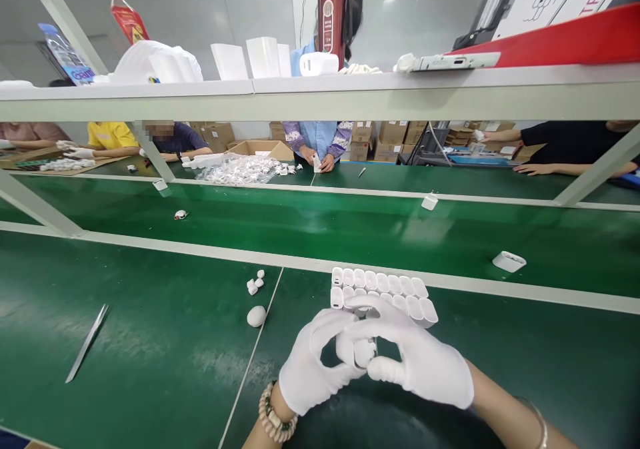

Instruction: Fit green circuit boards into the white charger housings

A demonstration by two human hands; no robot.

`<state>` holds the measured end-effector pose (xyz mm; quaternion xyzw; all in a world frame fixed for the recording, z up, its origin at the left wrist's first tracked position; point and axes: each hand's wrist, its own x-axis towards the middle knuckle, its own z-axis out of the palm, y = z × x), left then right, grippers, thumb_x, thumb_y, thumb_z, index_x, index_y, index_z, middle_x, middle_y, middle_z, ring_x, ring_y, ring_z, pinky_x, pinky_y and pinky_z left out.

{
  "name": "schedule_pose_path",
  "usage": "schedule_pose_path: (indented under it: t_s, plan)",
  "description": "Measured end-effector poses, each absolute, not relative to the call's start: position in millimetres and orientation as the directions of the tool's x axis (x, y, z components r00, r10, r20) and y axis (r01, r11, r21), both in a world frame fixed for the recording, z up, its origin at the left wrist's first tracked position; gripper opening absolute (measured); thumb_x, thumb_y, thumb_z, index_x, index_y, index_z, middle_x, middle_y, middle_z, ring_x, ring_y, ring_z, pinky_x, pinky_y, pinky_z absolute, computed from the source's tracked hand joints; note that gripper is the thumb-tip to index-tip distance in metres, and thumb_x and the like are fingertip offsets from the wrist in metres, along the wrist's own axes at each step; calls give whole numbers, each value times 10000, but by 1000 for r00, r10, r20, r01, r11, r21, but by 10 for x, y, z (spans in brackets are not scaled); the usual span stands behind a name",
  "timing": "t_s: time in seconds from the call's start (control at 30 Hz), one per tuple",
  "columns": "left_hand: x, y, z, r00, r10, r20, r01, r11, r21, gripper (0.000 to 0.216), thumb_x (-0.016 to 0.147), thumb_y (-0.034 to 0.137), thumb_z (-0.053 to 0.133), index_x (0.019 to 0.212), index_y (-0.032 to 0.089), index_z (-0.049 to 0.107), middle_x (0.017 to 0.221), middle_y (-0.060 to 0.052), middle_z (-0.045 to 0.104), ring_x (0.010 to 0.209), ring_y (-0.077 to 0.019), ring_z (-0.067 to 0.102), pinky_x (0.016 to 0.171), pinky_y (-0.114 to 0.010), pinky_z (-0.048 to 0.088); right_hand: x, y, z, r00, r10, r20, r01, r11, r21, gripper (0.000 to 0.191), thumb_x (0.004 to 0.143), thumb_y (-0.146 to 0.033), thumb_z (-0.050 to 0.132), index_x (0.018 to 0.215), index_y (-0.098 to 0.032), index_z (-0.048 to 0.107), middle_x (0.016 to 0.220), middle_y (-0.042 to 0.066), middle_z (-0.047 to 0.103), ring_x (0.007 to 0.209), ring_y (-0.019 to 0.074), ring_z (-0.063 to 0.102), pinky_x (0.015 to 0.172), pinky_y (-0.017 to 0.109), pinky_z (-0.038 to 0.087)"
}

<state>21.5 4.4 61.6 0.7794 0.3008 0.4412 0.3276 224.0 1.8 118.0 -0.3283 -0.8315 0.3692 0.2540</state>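
Both of my hands wear white gloves and meet low in the middle of the view. My left hand and my right hand pinch one small white plastic case between their fingertips. Just beyond them, two tight rows of several identical white cases stand on the green bench. To the left lie a white oval piece and a few tiny white parts.
Metal tweezers lie at the left. A single white case rests on the green conveyor. Across it, several people work by a heap of white parts and cardboard boxes. An overhead shelf carries cups and a red bottle.
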Motion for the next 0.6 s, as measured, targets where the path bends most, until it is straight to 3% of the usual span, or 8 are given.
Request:
schedule_pose_path:
  t_s: [0.07,0.17,0.3,0.37,0.47,0.6]
  plan:
    - [245,20,675,469,768,437,136,-552,823,411,693,253,813,1064,251,636,1005,-37,669,960,-234,616,886,-372,519,2253,42,1178,-707,688,164,246,457,-855,125,832,-264,670,954,-234,665,1215,49,548,1237,211,446,1038,377,388]
    - [272,-9,722,517,775,363,83,-467,880,295,680,261,818,928,222,663,896,-32,659,884,-228,618,824,-352,528,2279,53,1176,-731,663,163,133,373,-918,190,767,-315,741,910,-216,664,1205,59,587,1267,237,444,1039,417,387]
    - [255,-33,691,545,770,333,24,-411,911,407,708,289,800,1083,232,653,1072,-57,660,966,-234,619,900,-367,518,2299,30,1133,-720,688,94,153,290,-945,256,731,-278,773,957,-228,663,969,26,684,1306,241,423,1118,471,285]
    - [254,-45,628,541,762,357,45,-450,892,485,747,270,762,1202,252,593,1190,-70,625,1069,-250,597,969,-394,492,2281,26,1074,-664,746,52,178,226,-958,513,710,-285,789,1188,-242,610,1165,53,641,1323,257,409,1144,485,240]
    - [296,-63,485,494,714,496,129,-625,770,586,788,177,648,1339,239,456,1274,-109,571,1159,-272,554,995,-451,474,2213,39,955,-597,801,-33,162,81,-984,838,656,-240,813,1406,-254,439,1428,93,452,1303,289,435,1116,469,314]
    - [370,-66,335,473,684,555,201,-697,688,560,740,121,584,1287,194,492,1120,-111,633,1012,-243,625,878,-400,542,2084,20,855,-569,812,-130,93,-93,-991,760,668,-207,790,1367,-215,492,1354,93,542,1207,275,536,1073,427,389]
